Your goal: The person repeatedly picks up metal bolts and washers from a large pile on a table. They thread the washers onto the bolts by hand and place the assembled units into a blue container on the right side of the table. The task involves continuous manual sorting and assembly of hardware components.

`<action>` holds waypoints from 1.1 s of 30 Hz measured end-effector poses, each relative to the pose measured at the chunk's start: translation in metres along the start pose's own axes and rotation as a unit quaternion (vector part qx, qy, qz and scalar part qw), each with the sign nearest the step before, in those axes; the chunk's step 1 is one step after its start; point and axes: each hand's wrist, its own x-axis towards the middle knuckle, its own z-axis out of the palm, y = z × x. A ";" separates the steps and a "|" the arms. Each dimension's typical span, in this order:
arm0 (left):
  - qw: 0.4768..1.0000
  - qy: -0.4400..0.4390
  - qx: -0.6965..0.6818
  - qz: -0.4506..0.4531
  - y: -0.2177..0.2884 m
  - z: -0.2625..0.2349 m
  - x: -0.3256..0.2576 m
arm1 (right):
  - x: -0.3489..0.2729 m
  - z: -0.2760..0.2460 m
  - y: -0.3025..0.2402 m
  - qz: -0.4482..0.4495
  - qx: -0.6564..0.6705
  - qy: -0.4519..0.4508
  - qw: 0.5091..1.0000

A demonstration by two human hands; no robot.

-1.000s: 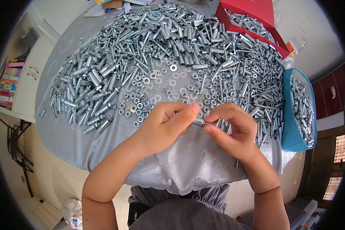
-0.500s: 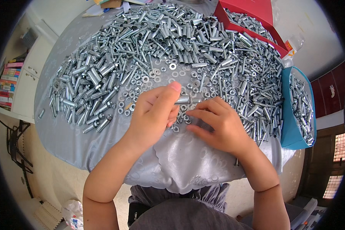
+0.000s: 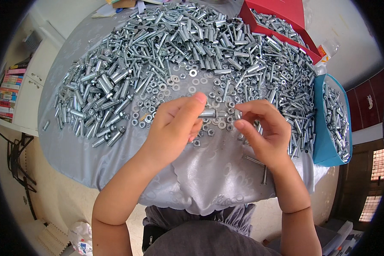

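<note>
One sleeve anchor is pinched by the left hand, its long axis running left to right, and a nut-like piece is pinched by the right hand just right of the anchor's threaded end, not touching.

Bolt I've got: bright silver; my nut, same. Loose washers: pale silver. Tablecloth: silver-grey, tone-on-tone swirls. Box: red. Bin: teal. My clothes: dark grey. Cupboard: off-white. Door: dark brown. Wall tiles: maroon.
</note>
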 end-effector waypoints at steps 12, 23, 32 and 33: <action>0.998 -0.049 -0.004 -0.051 -0.006 0.004 0.000 | -0.005 0.002 -0.003 -0.054 0.013 -0.017 0.998; 0.984 -0.032 0.174 0.013 -0.006 0.004 -0.004 | -0.010 0.004 -0.004 0.053 0.046 -0.054 0.996; 0.960 -0.012 0.253 0.117 -0.007 0.005 -0.005 | -0.002 -0.007 -0.009 -0.029 -0.093 -0.124 0.988; 0.956 -0.013 0.262 0.130 -0.007 0.005 -0.005 | -0.002 -0.008 -0.010 -0.026 -0.095 -0.134 0.986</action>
